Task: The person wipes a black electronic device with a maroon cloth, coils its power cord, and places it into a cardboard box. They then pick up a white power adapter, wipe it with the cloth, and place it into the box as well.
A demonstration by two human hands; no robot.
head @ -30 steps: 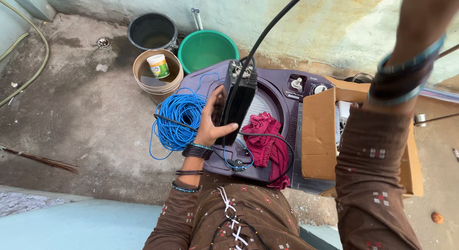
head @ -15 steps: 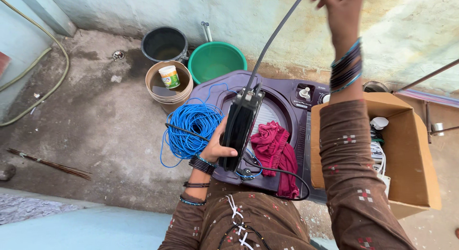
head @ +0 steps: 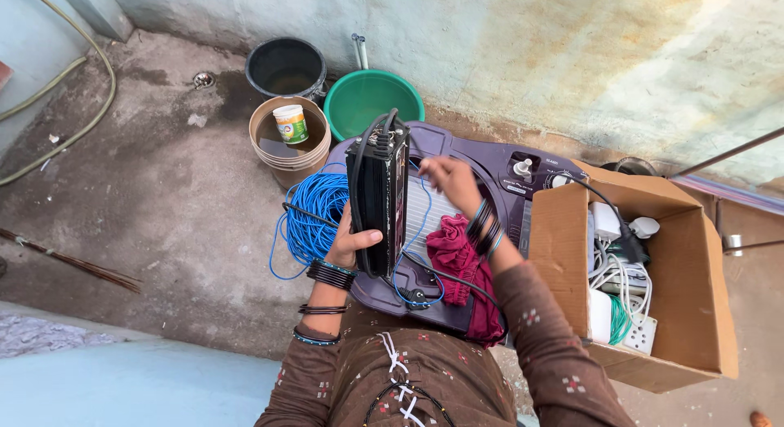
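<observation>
While your left hand [head: 353, 241] is clamped on the upright black box [head: 377, 200] over the purple washing machine [head: 490, 170], your right hand [head: 452, 182], fingers loosely apart, hovers just beside its right face.

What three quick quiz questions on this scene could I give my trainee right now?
1. True or false: the left hand grips the black box-shaped device upright on its end.
2. Which lies left of the device: A) blue cable coil, B) red cloth, C) cardboard box?
3. Fill in: the right hand is beside the device, above the purple ____.

Key:
1. True.
2. A.
3. Washing machine; whether the hand touches a cable cannot be told.
</observation>
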